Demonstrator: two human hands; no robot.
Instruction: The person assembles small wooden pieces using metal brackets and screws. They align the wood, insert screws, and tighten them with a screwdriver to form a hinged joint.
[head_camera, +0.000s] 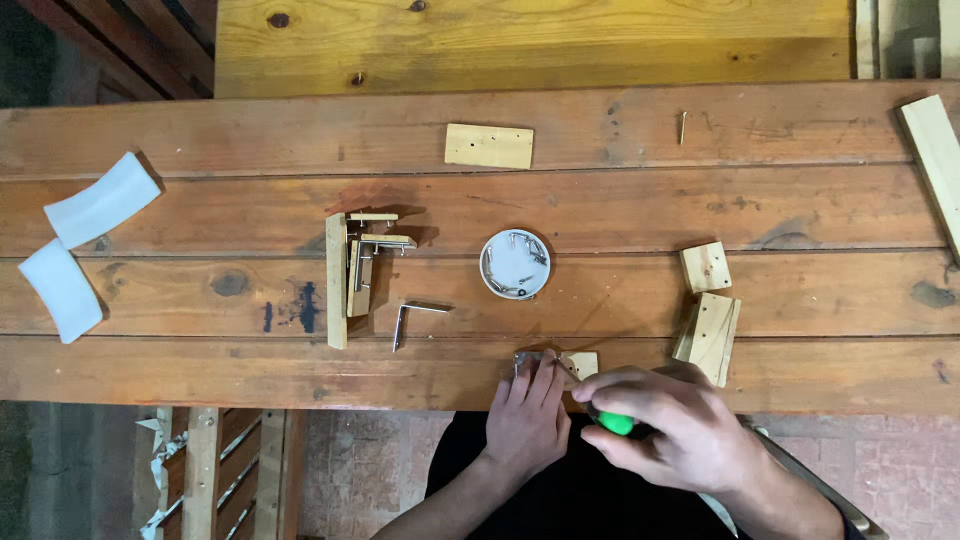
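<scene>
My left hand (527, 418) lies flat at the near edge of the wooden bench (620, 205), its fingers pressing down a metal bracket (528, 358) and a small pale wood block (580, 363). My right hand (672, 422) is closed around a green-handled tool (616, 423), probably a screwdriver, whose tip points toward that block and is hidden by the fingers. Just beyond the hands a round white dish (515, 264) holds several screws.
A partly built wood and bracket piece (355, 272) and a loose angle bracket (412, 318) lie left of the dish. Wood blocks (709, 320) sit at right, a flat piece (489, 146) farther back, a nail (683, 126), a pale strip (935, 160), two white curved pads (85, 235) far left.
</scene>
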